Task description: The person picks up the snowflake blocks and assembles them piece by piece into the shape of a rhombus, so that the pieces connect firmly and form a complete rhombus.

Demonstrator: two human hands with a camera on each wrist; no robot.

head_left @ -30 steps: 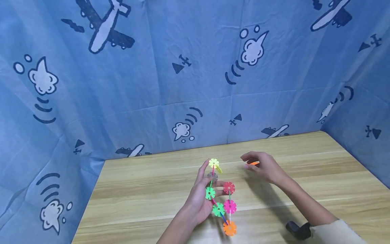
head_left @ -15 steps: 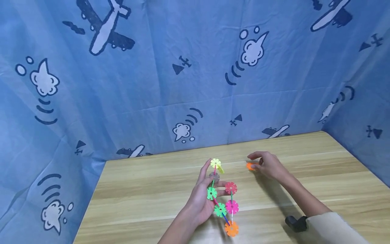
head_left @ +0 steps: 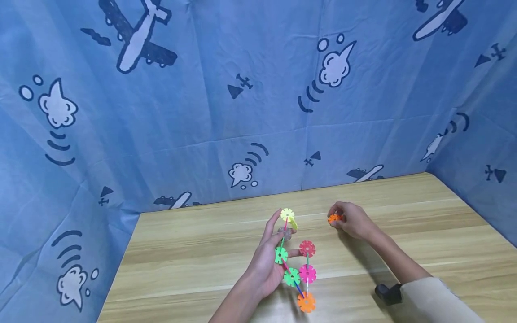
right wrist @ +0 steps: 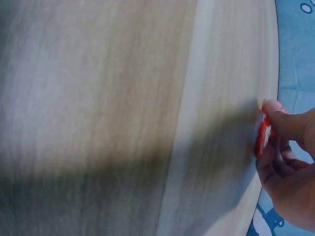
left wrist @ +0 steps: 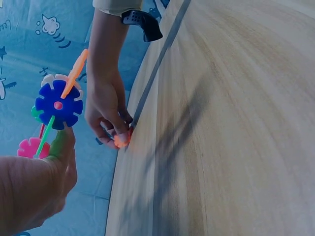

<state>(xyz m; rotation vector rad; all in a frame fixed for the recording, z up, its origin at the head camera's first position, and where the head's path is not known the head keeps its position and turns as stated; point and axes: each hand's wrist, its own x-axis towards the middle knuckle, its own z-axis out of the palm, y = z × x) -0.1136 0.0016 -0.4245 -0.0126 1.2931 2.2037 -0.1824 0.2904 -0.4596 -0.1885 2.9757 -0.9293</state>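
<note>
My left hand (head_left: pixel 264 264) grips a linked chain of notched plastic snowflake discs, held above the table. Visible in it are a yellow disc (head_left: pixel 287 215), green discs (head_left: pixel 292 277), a red disc (head_left: pixel 308 248), a pink disc (head_left: pixel 308 273) and an orange disc (head_left: pixel 306 303). A blue disc (left wrist: pixel 58 105) with an orange one slotted edge-on into it shows above the thumb in the left wrist view. Farther back, my right hand (head_left: pixel 353 220) pinches loose orange snowflake discs (head_left: pixel 334 219) between thumb and fingers, close over the tabletop.
The wood-grain table (head_left: pixel 181 260) runs back to a blue curtain (head_left: pixel 258 112) printed with planes and clouds, which also encloses both sides. A black device (head_left: pixel 389 294) is strapped at the right wrist, by the pale sleeve (head_left: pixel 436 300).
The right hand has moved slightly right, and its spread thumb and fingers have come together on the orange discs. The left hand keeps its hold on the chain, nearly still.
</note>
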